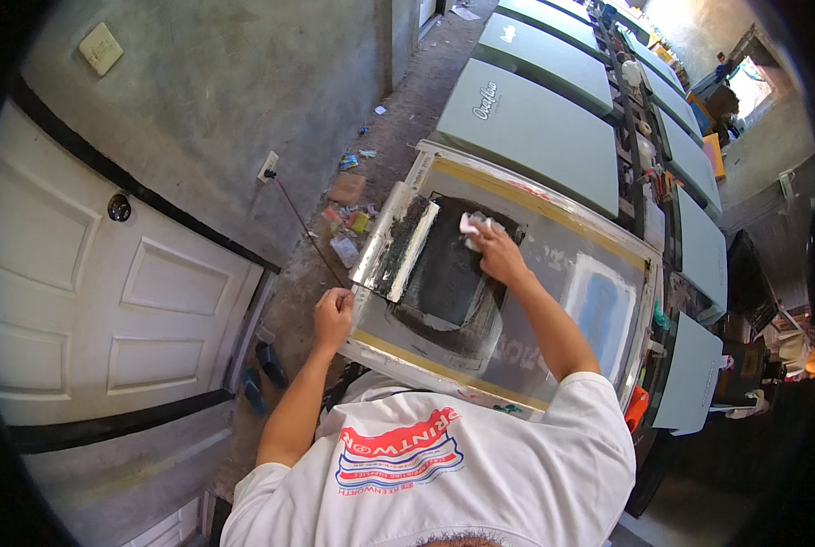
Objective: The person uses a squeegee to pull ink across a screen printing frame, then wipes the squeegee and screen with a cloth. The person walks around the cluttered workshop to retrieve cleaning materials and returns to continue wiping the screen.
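A screen printing frame (553, 196) lies before me, its mesh edged with yellowish tape. Dark ink covers a rounded patch in the mesh's left part. My right hand (496, 251) presses a crumpled, whitish-pink rag (469, 224) onto the far side of that inked patch. Left of the patch lies a wide squeegee (414, 251), its pale edge showing and black ink smeared along it. My left hand (334, 313) is closed beside the frame's near left corner, below the squeegee's near end. Whatever its fingers may hold is hidden.
Grey-green printed panels (535, 128) stretch away in rows beyond the frame. To the left are a concrete wall (216, 91), a white door (106, 273) and a plugged-in cord (298, 214). Litter (357, 219) lies on the floor, with slippers (269, 365) near the door.
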Demonstrator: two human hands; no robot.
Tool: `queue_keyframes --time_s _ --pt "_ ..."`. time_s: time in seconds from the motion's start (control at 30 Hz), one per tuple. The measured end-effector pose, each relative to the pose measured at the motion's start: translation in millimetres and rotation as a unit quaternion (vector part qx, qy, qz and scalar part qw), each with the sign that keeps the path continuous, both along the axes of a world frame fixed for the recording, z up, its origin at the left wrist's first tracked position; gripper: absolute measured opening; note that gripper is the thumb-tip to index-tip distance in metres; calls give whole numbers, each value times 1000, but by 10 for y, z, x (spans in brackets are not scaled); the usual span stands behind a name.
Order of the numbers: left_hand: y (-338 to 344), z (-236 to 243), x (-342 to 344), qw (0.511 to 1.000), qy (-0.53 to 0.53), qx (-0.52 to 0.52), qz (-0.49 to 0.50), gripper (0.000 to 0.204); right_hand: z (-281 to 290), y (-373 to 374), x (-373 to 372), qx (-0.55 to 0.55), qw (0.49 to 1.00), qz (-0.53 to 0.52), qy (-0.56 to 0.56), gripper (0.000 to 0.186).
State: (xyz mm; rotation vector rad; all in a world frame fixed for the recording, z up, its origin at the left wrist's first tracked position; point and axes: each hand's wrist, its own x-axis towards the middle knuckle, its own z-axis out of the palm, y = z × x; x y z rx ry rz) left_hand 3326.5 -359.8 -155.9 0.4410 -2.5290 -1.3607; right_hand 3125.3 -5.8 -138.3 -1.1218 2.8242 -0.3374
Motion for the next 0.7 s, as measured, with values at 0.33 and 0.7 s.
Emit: queue_keyframes --time_s 0.33,0.7 --pt "-17 -57 -2 1000 1 16 22 11 265 11 325 90 978 190 -8 61" --pt "-29 -21 13 1000 14 9 9 12 148 22 596 66 984 165 -23 59"
